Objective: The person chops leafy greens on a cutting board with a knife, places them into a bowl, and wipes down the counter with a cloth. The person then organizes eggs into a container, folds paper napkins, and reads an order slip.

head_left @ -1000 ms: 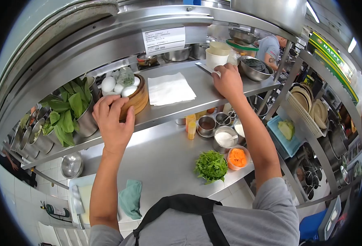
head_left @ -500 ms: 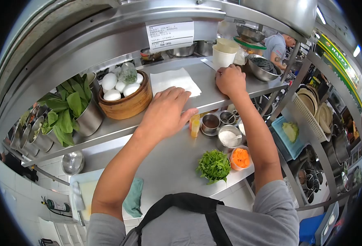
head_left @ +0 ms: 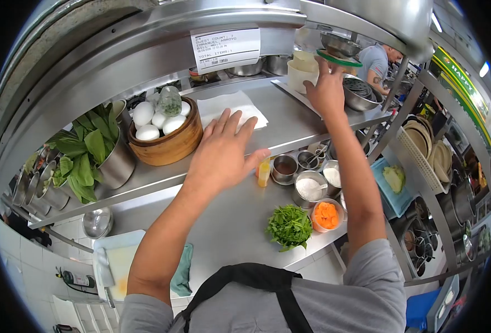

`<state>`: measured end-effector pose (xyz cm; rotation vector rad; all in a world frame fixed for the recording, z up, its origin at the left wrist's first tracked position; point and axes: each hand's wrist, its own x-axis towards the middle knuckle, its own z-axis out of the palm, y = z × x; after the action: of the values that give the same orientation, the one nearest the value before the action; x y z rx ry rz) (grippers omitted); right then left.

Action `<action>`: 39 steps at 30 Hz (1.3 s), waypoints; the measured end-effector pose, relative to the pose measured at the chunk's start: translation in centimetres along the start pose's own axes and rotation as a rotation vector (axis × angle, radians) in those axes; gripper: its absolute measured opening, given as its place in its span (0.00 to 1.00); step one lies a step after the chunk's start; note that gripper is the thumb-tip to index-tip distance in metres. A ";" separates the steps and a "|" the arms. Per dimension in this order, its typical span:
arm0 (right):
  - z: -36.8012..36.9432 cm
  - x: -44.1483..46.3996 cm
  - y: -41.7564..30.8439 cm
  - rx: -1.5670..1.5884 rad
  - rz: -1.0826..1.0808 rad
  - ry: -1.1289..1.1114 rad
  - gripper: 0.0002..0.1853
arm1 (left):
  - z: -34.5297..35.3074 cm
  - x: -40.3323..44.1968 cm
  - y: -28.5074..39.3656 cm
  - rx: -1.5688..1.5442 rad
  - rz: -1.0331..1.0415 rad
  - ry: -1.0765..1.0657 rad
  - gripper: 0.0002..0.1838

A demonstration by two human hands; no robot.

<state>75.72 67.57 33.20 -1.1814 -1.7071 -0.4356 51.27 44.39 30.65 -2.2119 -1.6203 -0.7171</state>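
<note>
My left hand (head_left: 223, 151) is spread flat with fingers apart at the front edge of the metal shelf, its fingertips against or just over the white paper sheets (head_left: 231, 111). Further right, my right hand (head_left: 329, 91) reaches up between the cream tub (head_left: 302, 75) and the metal bowl (head_left: 358, 99). Its fingers are extended and apart, close to a green lid (head_left: 340, 57); whether they touch it I cannot tell. A long flat pale strip (head_left: 294, 95) lies beside the tub, partly behind my right hand.
On the shelf stand a wooden steamer (head_left: 165, 147) of eggs and a pot (head_left: 116, 166) of leafy greens. Below are chopped greens (head_left: 289, 226), carrots (head_left: 327, 215) and seasoning tins (head_left: 310, 188). A printed ticket (head_left: 226, 47) hangs overhead. Another person (head_left: 374, 64) works behind.
My right hand has moved up and away from the shelf surface beside the tub, and its fingers have opened. More of the flat strip shows. My left hand's fingers are spread wider.
</note>
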 end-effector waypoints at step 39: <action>-10.4 -52.2 10.7 1.042 1.549 -0.872 0.13 | -0.9 -2.4 2.6 -0.193 0.098 0.336 0.32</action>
<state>92.82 38.50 -9.28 -1.4592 -0.7953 1.8465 52.99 41.14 30.17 -2.1346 -1.3167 -1.1863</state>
